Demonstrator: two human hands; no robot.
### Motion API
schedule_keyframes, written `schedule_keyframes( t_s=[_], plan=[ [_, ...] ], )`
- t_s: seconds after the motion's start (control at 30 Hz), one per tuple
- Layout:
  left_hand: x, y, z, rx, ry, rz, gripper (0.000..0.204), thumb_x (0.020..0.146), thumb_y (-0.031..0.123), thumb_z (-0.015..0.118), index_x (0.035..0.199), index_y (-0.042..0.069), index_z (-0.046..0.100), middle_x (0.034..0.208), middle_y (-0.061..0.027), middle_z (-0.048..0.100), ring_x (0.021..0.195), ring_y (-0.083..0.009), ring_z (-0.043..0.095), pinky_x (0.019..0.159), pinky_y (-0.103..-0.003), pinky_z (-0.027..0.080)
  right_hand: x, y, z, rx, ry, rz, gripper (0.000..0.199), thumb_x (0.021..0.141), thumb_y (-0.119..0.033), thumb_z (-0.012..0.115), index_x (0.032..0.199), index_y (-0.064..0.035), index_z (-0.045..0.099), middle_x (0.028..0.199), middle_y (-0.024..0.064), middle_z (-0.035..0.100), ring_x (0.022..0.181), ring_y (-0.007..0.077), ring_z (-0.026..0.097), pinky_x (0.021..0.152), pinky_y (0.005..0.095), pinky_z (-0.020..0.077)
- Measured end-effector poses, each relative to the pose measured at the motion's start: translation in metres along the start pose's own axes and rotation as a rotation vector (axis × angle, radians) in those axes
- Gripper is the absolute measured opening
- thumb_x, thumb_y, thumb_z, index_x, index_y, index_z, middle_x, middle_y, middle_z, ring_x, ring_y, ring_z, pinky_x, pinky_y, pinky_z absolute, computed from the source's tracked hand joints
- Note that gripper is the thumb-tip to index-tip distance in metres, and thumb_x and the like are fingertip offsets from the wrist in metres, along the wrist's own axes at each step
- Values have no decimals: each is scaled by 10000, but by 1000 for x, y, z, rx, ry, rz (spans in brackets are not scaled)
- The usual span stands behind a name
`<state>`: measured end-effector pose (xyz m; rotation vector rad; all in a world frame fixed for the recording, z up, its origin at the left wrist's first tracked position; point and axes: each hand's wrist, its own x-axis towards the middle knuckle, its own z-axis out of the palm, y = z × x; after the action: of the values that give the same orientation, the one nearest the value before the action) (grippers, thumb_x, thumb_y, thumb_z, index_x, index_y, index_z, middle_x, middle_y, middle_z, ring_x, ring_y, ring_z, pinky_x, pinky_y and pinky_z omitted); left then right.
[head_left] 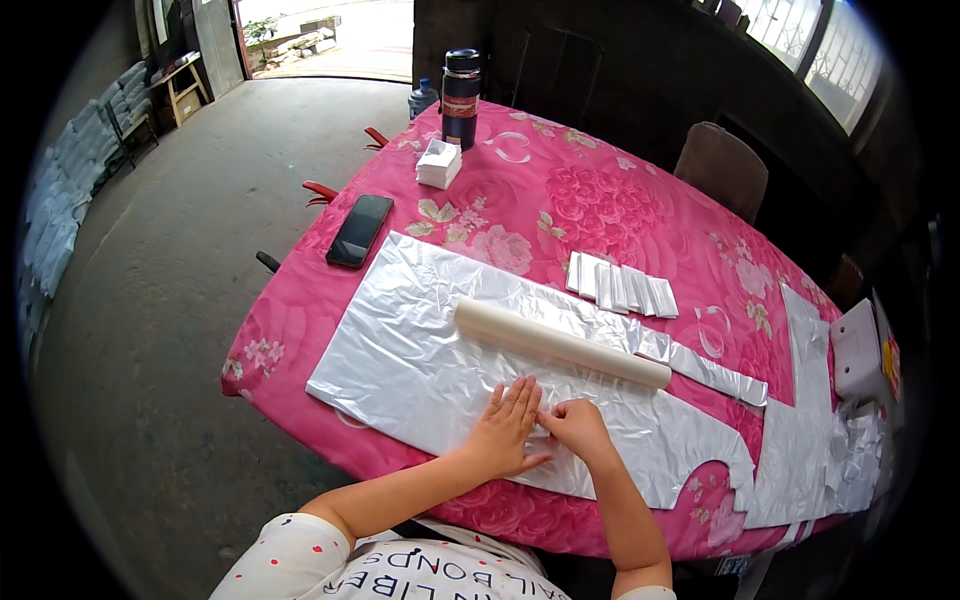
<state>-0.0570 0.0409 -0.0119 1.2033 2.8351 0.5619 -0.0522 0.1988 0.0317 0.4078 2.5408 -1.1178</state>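
A white plastic bag (420, 350) with cut-out handles lies spread flat across the near part of the table. My left hand (508, 430) rests palm down on it, its fingers stretched out. Close beside, my right hand (578, 425) is closed, thumb and fingertips pressed together low over the film; whatever they pinch is hidden. Beyond both hands, a pale smooth roller (560, 343) lies slantwise on the bag, touched by neither hand. A narrow folded strip of white plastic (715, 375) runs past the roller's right end.
Folded white packets (620, 285) lie in an overlapping row on the pink flowered tablecloth (610, 210). A phone (360, 231), a stack of white packets (438, 165) and a dark flask (461, 105) stand farther left. More plastic bags (790, 465) and a white box (857, 350) occupy the right end.
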Motion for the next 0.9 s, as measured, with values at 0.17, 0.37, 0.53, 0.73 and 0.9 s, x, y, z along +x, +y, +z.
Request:
schedule_keyframes(
  t_s=[0.17,0.37,0.53,0.73,0.9],
  plan=[
    [1,0,0,-7,4,13,994,762,652,470,1362,-97,209,1442,-251,174,1369,-342,115,1098,-478,53,-13,11,4,8,116,-79,290,629,-273,746,698,-17,629,601,91,623,569,187,612,552,307,469],
    [-5,-2,-4,-131,135,-3,935,787,581,514,1373,-73,191,1451,-266,98,1370,-361,59,1086,-506,48,-18,6,-16,-307,201,-212,241,655,-175,707,825,-23,628,822,117,645,771,269,618,693,366,481],
    [-50,-9,-34,-668,320,-77,578,832,161,591,1319,-15,335,1408,-236,254,1284,-336,326,1034,-423,286,7,-16,6,-392,319,-783,416,734,-208,676,1093,-26,574,1117,155,582,1005,302,550,883,395,419],
    [-163,-25,-63,-1182,-286,-496,251,891,-18,461,1128,-48,537,1056,-136,621,997,-165,589,842,-266,483,14,1,61,-414,310,-685,628,865,-372,512,1362,-41,317,1420,200,272,1311,354,251,1070,450,187],
    [-207,-29,-43,-1573,-196,-1182,240,897,65,504,1110,-39,549,1069,-133,618,955,-175,601,801,-257,490,-36,-27,125,-267,211,-632,680,894,-422,442,1404,-32,218,1457,201,183,1360,333,151,1090,458,109]
  ],
)
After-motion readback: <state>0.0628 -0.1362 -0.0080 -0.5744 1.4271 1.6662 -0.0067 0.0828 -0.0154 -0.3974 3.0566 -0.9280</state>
